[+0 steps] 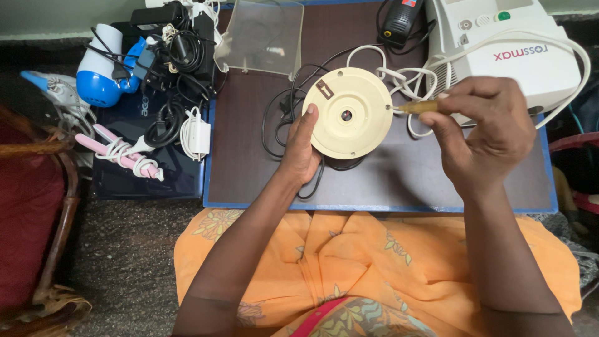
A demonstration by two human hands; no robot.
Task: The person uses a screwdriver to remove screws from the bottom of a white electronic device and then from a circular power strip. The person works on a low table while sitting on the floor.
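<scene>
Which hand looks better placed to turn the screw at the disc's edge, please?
Right, probably: the right hand holds the screwdriver against the cream disc rim, while the left hand steadies it.

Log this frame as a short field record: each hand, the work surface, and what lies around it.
left hand: left hand steadies the cream round disc by its left edge
right hand: right hand holds a screwdriver, tip at the disc's right rim
surface: dark board with blue edge
behind disc: white machine, white hose, clear plastic cover
left of board: blue-white hair dryer, pink hair iron, tangled black cables
</scene>
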